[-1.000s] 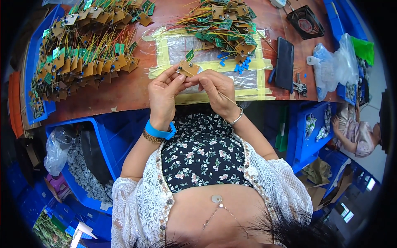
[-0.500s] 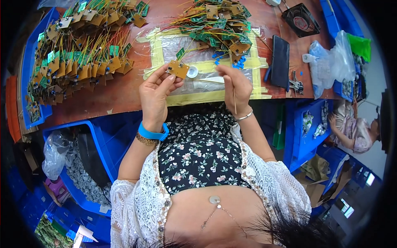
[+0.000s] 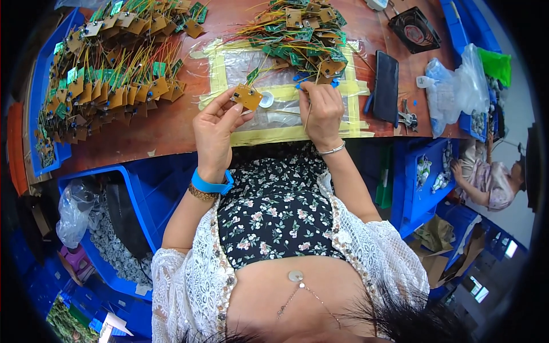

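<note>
Between the thumb and fingers of my left hand (image 3: pixel 216 123) is a tan circuit board (image 3: pixel 247 97), held just above the taped work area. A small green board (image 3: pixel 252 75) hangs off it on short wires. My right hand (image 3: pixel 323 111) is closed around a thin wooden stick (image 3: pixel 309 114) that slants across the fingers. Its fingertips are down at the small blue parts (image 3: pixel 299 78) on the table; whether they pinch one is hidden. A small round white dish (image 3: pixel 266 99) lies between the hands. Beyond them rises a pile of wired green and tan boards (image 3: pixel 309 37).
Rows of wired boards (image 3: pixel 114 94) fill a blue tray (image 3: pixel 43 103) on the left. At right lie a dark phone (image 3: pixel 386 86), keys (image 3: pixel 408 119), a black fan (image 3: pixel 414 28) and plastic bags (image 3: pixel 443 91). Blue bins (image 3: pixel 137 194) flank my lap. Another person (image 3: pixel 486 171) sits far right.
My right hand has moved forward and slightly left, its fingertips lowering onto the blue parts. The stick has tilted with it. My left hand keeps the tan circuit board nearly still.
</note>
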Action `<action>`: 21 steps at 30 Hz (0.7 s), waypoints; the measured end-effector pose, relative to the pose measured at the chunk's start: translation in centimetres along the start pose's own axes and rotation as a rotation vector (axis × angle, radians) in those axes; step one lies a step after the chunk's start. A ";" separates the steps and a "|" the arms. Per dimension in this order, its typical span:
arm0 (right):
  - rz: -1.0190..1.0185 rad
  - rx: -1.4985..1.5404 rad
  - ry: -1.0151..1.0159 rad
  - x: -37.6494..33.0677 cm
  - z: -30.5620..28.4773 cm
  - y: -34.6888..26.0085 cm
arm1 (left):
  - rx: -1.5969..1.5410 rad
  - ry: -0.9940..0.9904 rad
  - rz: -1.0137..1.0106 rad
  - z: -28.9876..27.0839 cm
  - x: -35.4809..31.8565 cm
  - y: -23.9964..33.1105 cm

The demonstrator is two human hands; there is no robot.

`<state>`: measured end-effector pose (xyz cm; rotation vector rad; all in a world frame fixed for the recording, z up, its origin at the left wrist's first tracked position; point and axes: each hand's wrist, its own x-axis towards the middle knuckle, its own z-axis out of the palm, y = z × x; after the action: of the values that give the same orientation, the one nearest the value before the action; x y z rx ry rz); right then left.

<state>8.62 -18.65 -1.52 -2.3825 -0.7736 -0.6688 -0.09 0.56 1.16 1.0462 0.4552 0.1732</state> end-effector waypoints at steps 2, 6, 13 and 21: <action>-0.048 0.061 0.035 0.3 -0.5 -0.5 | 0.004 -0.003 0.001 0.5 -0.1 0.2; -0.120 0.325 0.103 1.9 -1.8 -4.2 | 0.088 -0.110 0.014 0.4 0.0 0.3; -0.248 0.323 -0.029 3.3 -1.5 -6.0 | 0.088 -0.166 0.018 0.7 -0.2 0.4; -0.068 0.439 0.035 2.4 -0.6 -6.1 | 0.031 -0.162 -0.080 0.8 -0.1 0.5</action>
<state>6.24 -13.89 2.42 -1.9496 -0.8876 -0.5040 0.25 0.19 1.96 1.0615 0.3531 0.0100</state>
